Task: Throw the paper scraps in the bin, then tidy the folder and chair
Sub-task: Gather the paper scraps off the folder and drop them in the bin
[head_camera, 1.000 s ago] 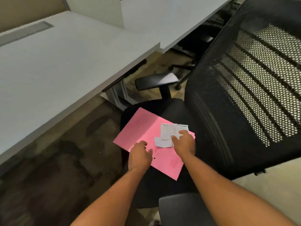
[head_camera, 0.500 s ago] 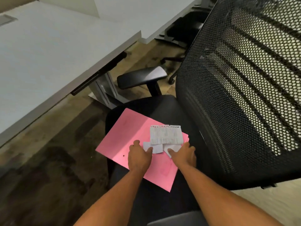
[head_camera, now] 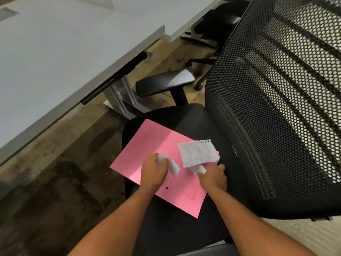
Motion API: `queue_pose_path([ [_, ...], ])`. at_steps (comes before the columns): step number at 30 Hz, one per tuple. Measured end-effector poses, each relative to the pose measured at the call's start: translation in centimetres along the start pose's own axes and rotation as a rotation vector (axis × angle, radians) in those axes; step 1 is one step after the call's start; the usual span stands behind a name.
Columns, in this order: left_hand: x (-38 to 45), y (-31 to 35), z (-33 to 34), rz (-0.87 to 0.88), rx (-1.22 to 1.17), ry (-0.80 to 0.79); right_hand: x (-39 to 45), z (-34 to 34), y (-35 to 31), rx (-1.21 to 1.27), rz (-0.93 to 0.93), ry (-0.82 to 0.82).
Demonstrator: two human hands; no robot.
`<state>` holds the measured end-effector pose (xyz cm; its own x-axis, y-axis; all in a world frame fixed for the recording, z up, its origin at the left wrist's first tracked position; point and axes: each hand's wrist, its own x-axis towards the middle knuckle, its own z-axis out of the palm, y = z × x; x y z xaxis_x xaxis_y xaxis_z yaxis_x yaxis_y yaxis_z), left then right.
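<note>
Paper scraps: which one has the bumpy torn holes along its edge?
The biggest scrap, with faint printed lines, lifted by the right hand. Its top edge is ragged with holes. The scrap in the left hand is plain white.

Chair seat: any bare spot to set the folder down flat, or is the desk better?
The seat is mostly taken by the pink folder, with both hands and scraps on it; only a black strip along the mesh backrest is bare. The white desk, left of the armrest, is bare across what shows.

Pink folder (head_camera: 147, 156), white paper scraps (head_camera: 198, 154), black mesh chair (head_camera: 276, 108), pale grey desk (head_camera: 55, 52)
</note>
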<state>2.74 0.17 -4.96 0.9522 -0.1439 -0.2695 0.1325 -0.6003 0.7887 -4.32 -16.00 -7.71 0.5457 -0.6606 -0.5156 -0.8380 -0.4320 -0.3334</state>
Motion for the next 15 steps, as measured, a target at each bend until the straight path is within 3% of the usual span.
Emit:
queue_pose_path([
  [3, 1.0, 1.4, 0.0, 0.046, -0.102, 0.042, -0.1, 0.0, 0.1, -0.023, -0.035, 0.006],
  [5, 2.0, 2.3, 1.0, 0.095, -0.048, 0.045, -0.2, 0.0, 0.2, -0.021, -0.052, 0.004],
  [11, 4.3, 2.7, 6.3, 0.186, 0.412, -0.301, -0.1, 0.3, 0.9, -0.012, -0.108, 0.001],
  [15, 4.7, 3.0, 7.3, 0.187, 0.513, -0.352, 0.0, 0.4, 1.0, 0.006, -0.129, 0.006],
])
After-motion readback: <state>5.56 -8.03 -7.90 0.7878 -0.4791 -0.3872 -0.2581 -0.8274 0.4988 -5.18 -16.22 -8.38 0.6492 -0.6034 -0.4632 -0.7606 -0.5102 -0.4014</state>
